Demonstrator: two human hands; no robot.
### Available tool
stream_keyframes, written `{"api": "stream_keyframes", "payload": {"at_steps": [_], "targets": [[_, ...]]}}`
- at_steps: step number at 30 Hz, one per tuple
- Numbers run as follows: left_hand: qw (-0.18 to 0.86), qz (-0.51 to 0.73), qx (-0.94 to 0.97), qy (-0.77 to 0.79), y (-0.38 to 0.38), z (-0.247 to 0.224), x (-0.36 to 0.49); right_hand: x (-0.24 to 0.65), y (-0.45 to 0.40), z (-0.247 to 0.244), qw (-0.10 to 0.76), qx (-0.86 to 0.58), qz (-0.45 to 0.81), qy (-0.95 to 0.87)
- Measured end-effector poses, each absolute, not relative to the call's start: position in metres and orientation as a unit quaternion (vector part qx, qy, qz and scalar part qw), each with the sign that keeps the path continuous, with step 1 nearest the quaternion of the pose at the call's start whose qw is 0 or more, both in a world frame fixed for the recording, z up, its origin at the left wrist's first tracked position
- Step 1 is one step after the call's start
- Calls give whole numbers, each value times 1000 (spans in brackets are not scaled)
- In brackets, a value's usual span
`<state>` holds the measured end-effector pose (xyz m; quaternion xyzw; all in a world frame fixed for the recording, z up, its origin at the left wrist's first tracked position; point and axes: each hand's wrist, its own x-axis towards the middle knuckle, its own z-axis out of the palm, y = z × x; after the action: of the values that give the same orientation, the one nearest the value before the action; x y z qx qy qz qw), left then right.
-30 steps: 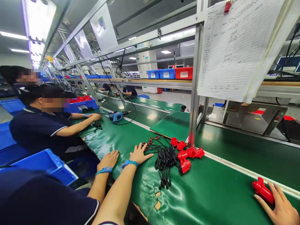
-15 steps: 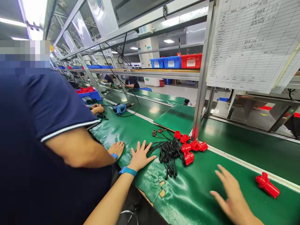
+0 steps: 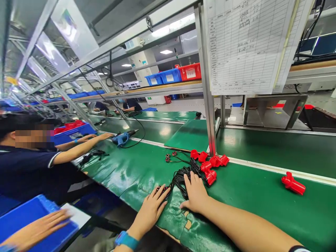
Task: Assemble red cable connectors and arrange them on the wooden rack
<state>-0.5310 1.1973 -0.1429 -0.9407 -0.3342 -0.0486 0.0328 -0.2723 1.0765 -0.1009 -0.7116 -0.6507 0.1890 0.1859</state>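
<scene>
My left hand [image 3: 151, 210], with a blue band at the wrist, lies over small dark round parts at the wire ends near the bench's front edge, its fingers stretched out. My right hand [image 3: 196, 191] rests on a bundle of black cables [image 3: 181, 176], fingers spread. Several red plastic parts [image 3: 210, 177] lie just beyond the right hand, against the cables. Two small round parts [image 3: 168, 158] on thin wires sit behind the bundle. Another red part [image 3: 293, 183] lies alone at the right.
A blue heat gun [image 3: 122, 138] lies further back on the green bench [image 3: 252, 210], near a co-worker [image 3: 28, 168]. At lower left another person's hand [image 3: 39, 227] is over a blue bin [image 3: 15, 218]. A metal post [image 3: 207, 105] rises behind the red parts.
My right hand has moved left onto the cables. My left hand has come nearer the front edge. The view has shifted; the nearby person's large torso has left the left side, and a blue bin shows.
</scene>
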Motion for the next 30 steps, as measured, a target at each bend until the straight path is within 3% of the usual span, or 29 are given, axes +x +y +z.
{"api": "stream_keyframes", "payload": {"at_steps": [6, 13, 17, 20, 30], "targets": [[59, -48, -932, -354, 1211, -137, -522, -276, 1078, -95, 167, -705, 134, -676], [94, -18, -922, -376, 1205, -132, -511, -283, 1071, -97, 162, -724, 201, -640], [170, -22, -849, -500, 1194, -129, -506, -283, 1056, -99, 153, -705, 154, -675], [168, -8, -819, -548, 1192, -127, -503, -286, 1055, -102, 179, -727, 178, -638], [146, -30, -911, -384, 1236, -131, -520, -302, 1047, -89, 165, -731, 238, -617]]}}
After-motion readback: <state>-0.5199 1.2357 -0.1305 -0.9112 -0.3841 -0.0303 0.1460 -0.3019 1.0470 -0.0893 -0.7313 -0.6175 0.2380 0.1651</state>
